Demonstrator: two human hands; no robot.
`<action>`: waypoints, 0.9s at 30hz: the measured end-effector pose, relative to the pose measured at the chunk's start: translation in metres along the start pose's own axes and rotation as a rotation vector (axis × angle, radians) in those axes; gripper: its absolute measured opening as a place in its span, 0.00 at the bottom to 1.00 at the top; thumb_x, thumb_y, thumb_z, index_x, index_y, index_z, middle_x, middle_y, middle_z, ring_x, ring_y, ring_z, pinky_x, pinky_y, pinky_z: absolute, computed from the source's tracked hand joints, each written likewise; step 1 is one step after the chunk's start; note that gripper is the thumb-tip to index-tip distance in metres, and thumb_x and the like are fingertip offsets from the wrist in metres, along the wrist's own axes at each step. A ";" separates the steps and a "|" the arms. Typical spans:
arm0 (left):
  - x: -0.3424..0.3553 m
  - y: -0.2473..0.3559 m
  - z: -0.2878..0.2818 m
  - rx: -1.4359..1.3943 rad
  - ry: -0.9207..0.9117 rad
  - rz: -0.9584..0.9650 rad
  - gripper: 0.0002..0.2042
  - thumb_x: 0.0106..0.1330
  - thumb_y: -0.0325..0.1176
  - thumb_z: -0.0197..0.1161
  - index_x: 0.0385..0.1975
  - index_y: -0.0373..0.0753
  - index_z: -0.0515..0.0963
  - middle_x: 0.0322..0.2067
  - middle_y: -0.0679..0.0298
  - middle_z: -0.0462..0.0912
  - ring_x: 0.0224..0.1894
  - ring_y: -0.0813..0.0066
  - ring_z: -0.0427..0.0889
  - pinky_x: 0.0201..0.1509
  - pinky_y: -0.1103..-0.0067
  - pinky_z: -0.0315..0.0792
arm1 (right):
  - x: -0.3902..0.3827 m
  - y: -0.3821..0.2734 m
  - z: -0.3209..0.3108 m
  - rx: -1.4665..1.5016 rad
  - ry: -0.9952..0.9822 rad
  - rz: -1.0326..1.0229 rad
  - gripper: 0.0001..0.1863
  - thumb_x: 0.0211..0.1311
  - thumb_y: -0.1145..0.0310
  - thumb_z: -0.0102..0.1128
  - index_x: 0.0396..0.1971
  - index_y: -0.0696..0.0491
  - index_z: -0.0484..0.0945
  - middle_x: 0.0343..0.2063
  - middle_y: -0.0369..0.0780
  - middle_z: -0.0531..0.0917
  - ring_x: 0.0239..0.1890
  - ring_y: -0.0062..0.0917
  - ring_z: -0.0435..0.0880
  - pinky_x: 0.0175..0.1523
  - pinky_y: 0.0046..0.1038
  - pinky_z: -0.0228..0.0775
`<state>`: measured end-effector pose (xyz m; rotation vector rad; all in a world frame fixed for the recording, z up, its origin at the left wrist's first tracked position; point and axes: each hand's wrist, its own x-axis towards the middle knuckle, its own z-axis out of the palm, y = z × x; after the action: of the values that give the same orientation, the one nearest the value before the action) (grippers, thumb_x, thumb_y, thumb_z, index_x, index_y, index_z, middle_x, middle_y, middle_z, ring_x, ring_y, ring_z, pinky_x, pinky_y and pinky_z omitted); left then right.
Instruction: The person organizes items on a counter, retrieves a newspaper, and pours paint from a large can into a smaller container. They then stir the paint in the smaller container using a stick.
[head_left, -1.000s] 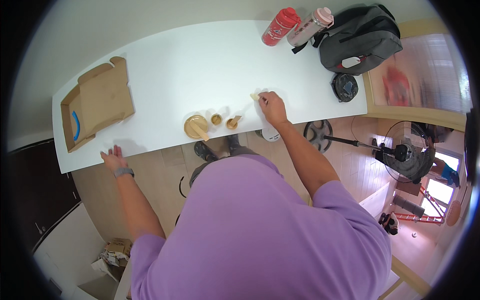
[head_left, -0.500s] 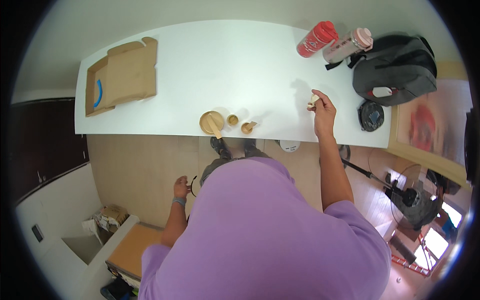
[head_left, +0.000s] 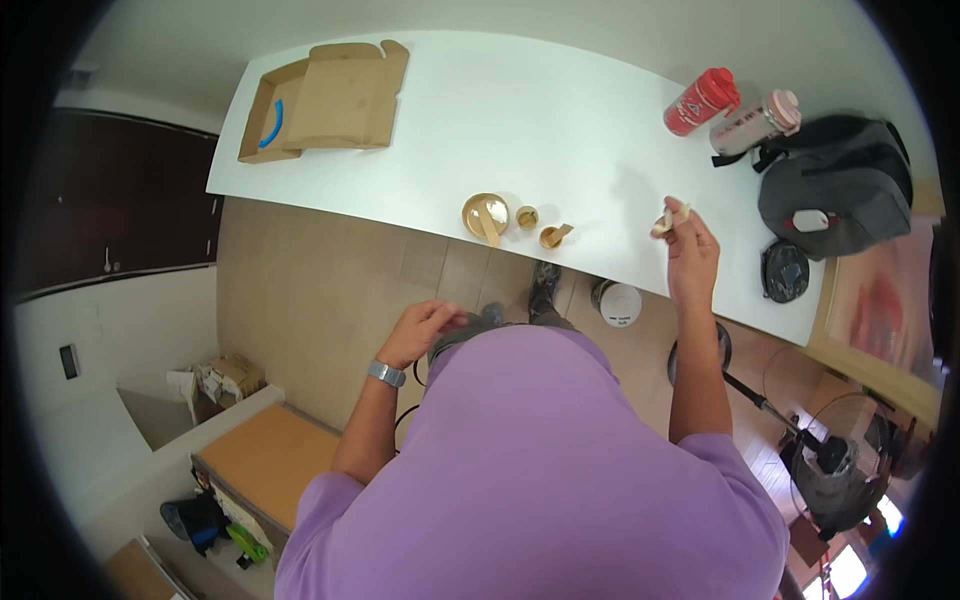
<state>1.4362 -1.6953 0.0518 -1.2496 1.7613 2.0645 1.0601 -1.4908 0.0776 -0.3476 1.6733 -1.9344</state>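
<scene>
My right hand (head_left: 692,255) is raised over the right part of the white table (head_left: 560,120), its fingers pinching a small, crumpled-looking cream piece (head_left: 672,217); its kind is too small to make out. My left hand (head_left: 422,332) hangs off the table in front of my thigh, fingers loosely apart and nothing seen in them. By the table's front edge sits a round tan dish (head_left: 474,213) with a flat wooden stick (head_left: 489,226) leaning across its rim. Beside it are a small cup (head_left: 527,217) and another small cup (head_left: 550,238) with a short flat stick in it.
An open cardboard box (head_left: 345,100) with a blue curved strip (head_left: 271,124) lies at the far left. At the right are a red bottle (head_left: 700,103), a pink bottle (head_left: 752,124), a grey backpack (head_left: 840,185) and a black round pouch (head_left: 785,270). A white-lidded bucket (head_left: 619,304) and a fan (head_left: 835,455) stand on the floor.
The view has turned, so the table now slants down to the right. My left hand has come up from my side to the front of my thigh. The right hand keeps the cream piece.
</scene>
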 end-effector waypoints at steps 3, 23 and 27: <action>-0.013 0.060 0.043 -0.051 -0.262 0.185 0.19 0.78 0.43 0.52 0.54 0.33 0.79 0.46 0.58 0.85 0.48 0.71 0.83 0.56 0.75 0.76 | -0.063 -0.007 0.029 0.081 -0.040 0.056 0.17 0.71 0.75 0.52 0.56 0.64 0.77 0.41 0.42 0.82 0.39 0.22 0.81 0.48 0.26 0.77; -0.038 -0.029 0.224 -0.356 -0.644 0.116 0.21 0.79 0.39 0.50 0.66 0.35 0.65 0.56 0.57 0.75 0.59 0.68 0.76 0.61 0.74 0.73 | -0.333 0.072 0.043 -0.984 0.342 -0.248 0.22 0.60 0.71 0.55 0.55 0.61 0.74 0.59 0.49 0.73 0.59 0.47 0.72 0.63 0.43 0.66; -0.055 -0.046 0.296 -0.200 -0.746 0.012 0.20 0.79 0.38 0.50 0.65 0.34 0.66 0.52 0.58 0.78 0.55 0.71 0.77 0.54 0.79 0.74 | -0.398 0.058 -0.016 -0.741 0.289 -0.166 0.28 0.65 0.69 0.55 0.65 0.59 0.67 0.64 0.50 0.69 0.67 0.45 0.67 0.70 0.41 0.61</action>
<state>1.3555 -1.4014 0.0421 -0.3823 1.2357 2.3199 1.3890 -1.2596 0.0810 -0.5068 2.6017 -1.4446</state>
